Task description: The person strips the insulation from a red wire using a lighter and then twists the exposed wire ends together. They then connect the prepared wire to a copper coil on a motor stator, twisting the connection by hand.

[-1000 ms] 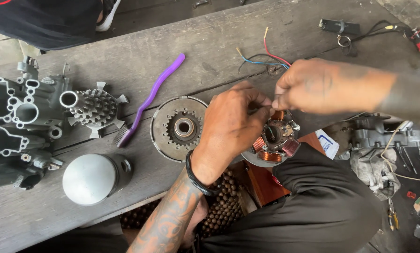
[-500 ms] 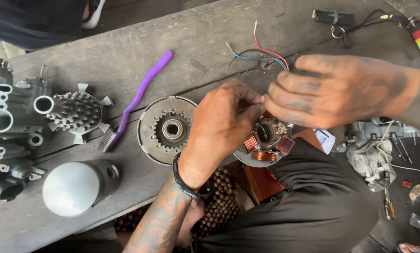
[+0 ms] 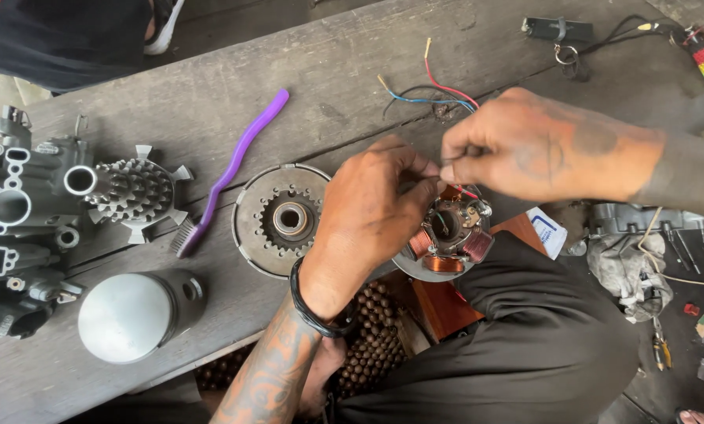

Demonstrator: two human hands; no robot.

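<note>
both hands, left hand [image 3: 372, 212] and right hand [image 3: 540, 145], pinch what seems a thin wire above the copper-coil stator [image 3: 446, 239].

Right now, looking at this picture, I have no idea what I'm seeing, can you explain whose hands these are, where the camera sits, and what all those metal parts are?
There is no machine here, just a person working with bare hands. The camera is worn on their head and looks down at a wooden workbench and their lap.

The left hand steadies a round metal plate with copper wire coils at the bench's edge. The right hand pinches a thin wire just above it. Whether the left fingers also grip a wire cannot be told.

On the bench lie a toothed metal disc, a purple brush, a spiked, finned metal part, a grey engine casting and a shiny piston. Loose coloured wires run behind the hands.

Beyond the bench's far edge is someone else in dark clothing.
</note>
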